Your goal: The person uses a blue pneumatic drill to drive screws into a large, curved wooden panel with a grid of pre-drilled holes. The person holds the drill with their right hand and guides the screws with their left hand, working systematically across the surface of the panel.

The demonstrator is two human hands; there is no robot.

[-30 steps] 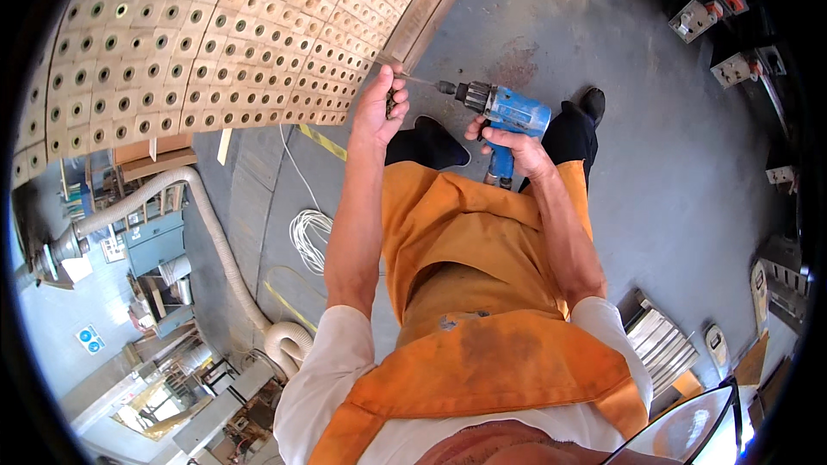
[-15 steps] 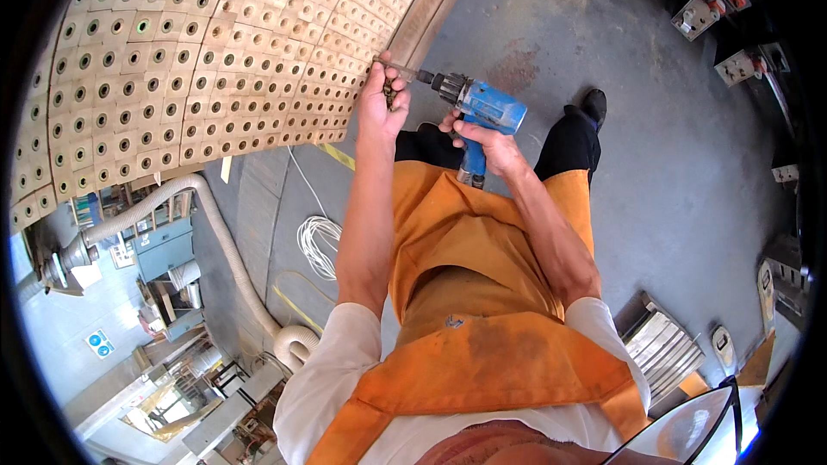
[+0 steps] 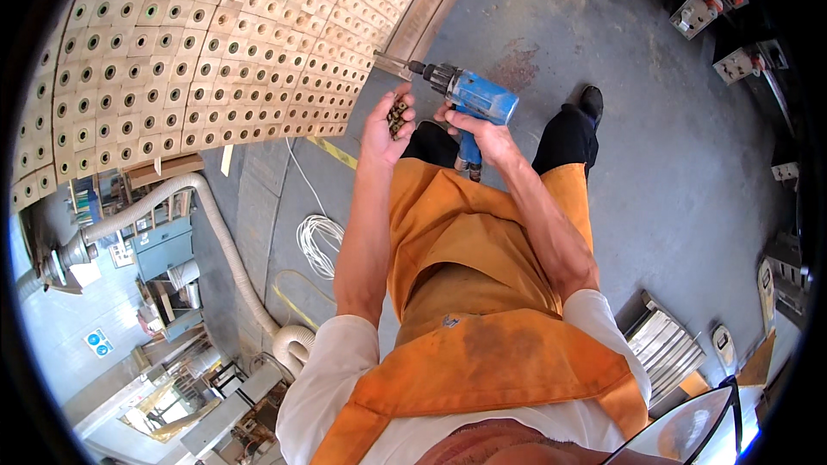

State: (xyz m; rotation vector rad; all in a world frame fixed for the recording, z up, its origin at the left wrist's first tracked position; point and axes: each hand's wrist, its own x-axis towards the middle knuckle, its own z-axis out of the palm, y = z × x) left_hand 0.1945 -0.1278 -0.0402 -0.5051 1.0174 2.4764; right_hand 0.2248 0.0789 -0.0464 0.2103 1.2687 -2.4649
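Observation:
My right hand [image 3: 484, 134] is wrapped round the grip of a blue drill [image 3: 488, 98], which has a fitting at the base of its grip. The long bit [image 3: 393, 59] points left, its tip at the right edge of a stack of pale wooden blocks [image 3: 293, 77]; whether it touches a hole I cannot tell. Just below the bit, my left hand [image 3: 384, 131] is cupped with its palm up, fingers curled round several small brass-coloured threaded inserts [image 3: 397, 115]. Round holes cover the blocks; many at the left and bottom have dark metal rings, while those at the upper right are bare wood.
A brown wooden board [image 3: 431, 13] runs along the stack's right side. On the grey floor lie a coiled white cable [image 3: 319, 245] and a ribbed hose [image 3: 226, 250]. A slatted wooden piece [image 3: 665, 346] stands at the lower right, and socket boxes [image 3: 694, 17] line the right side.
My left hand has dropped away from the bit and turned its palm up, showing the inserts. The drill has shifted slightly left and up, bit tip at the blocks.

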